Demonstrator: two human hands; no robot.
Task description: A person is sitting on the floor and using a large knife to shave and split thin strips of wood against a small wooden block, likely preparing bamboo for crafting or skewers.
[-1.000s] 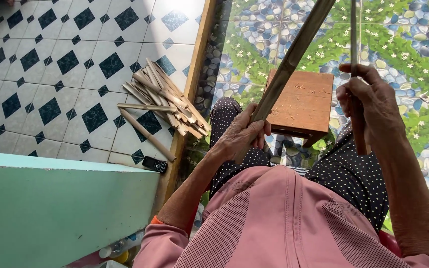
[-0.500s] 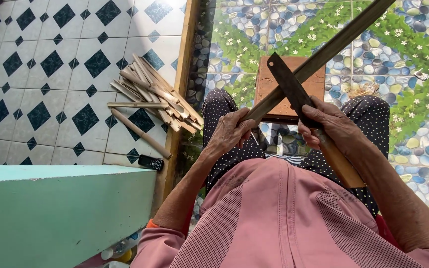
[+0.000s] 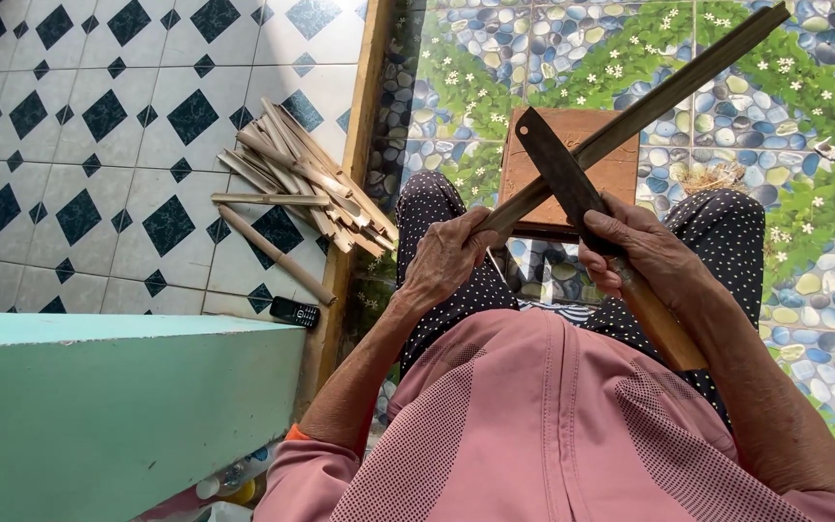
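The left hand is wrapped tight round the near end of a long bamboo strip, which slants up and away to the right until its far tip nearly reaches the top corner of the view. Held low over the lap like this, the strip stays steady and presents one long edge to the blade. The right hand is clamped on the wooden handle of a big knife; the handle's butt sticks out behind the wrist, and the dark flat blade runs up and to the left, crossing the strip just above the left hand's fingers, so the two make an X. Blade and strip appear to be touching at that crossing, though whether the edge bites into the bamboo cannot be told. Directly under the crossing sits a small wooden block on the pebble-patterned floor, between the person's knees in dotted trousers, placed where it can serve as a rest. To the left, beyond a wooden threshold strip, a pile of cut bamboo pieces lies on white tiles with dark diamonds, within easy reach. A small black phone lies near the threshold, just beside the turquoise ledge.
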